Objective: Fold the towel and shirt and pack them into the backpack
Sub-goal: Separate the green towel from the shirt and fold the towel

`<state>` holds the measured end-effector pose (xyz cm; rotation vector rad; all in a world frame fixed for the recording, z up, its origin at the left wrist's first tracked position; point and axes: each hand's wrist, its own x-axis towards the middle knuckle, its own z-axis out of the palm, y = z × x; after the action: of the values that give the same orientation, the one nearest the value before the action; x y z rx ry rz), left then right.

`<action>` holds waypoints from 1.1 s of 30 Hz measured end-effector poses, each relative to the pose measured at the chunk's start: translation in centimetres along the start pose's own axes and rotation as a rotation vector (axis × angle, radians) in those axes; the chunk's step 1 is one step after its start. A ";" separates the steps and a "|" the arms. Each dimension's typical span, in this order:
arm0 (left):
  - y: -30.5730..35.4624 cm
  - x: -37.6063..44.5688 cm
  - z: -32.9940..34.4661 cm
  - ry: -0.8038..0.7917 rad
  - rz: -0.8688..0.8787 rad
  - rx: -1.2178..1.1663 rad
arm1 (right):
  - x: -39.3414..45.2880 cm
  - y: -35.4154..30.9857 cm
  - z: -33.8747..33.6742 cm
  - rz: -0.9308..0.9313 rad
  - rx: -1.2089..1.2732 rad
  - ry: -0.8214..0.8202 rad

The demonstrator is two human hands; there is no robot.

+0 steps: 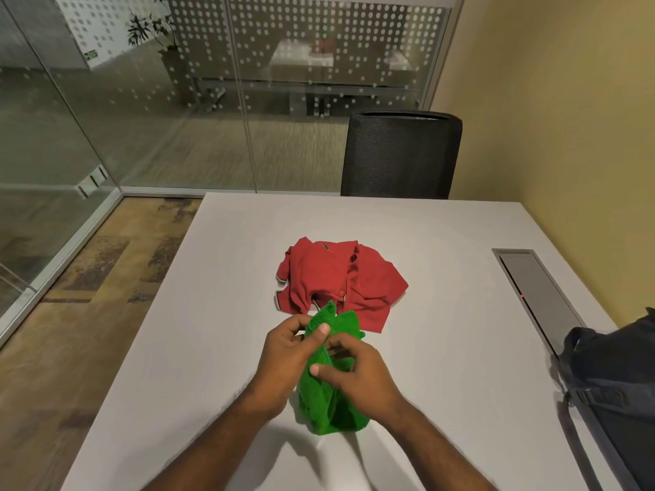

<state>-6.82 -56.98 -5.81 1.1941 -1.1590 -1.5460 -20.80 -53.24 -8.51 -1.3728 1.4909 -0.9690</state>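
**Both hands bunch the green towel over the table**

The crumpled green terry towel point(324, 395) is held just above the near middle of the white rectangular table point(460, 235), its lower end hanging close to the tabletop. The left hand point(283, 363) pinches the towel's upper folds between thumb and curled fingers; the right hand point(358, 373) grips its middle, thumb pressed on the cloth. Just beyond the towel, the rumpled red polo shirt point(336, 281) lies unfolded on the table. The dark fabric backpack point(613, 380) sits at the table's right edge, beside a grey recessed cable hatch point(535, 288). A black mesh chair point(402, 154) stands at the far side.
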 end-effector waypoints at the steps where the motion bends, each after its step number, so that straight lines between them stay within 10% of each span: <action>1: 0.2 -0.1 0.0 0.003 0.005 -0.002 | 0.1 -0.1 0.1 -0.014 0.003 0.028; 12: 2.5 -0.3 -2.5 -0.123 0.137 0.093 | 0.4 -3.2 -2.2 -0.111 0.204 -0.009; 19: 5.8 0.1 -2.8 -0.361 0.517 0.642 | 0.5 -6.3 -3.6 -0.204 0.212 -0.112; 33: 8.0 0.7 -3.9 -0.175 0.252 0.484 | 0.0 -5.0 -7.6 -0.093 -0.082 -0.257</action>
<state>-2.47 -60.03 1.38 1.1706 -1.7991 -1.2321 -26.36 -53.81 -1.34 -1.5733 1.2948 -0.7613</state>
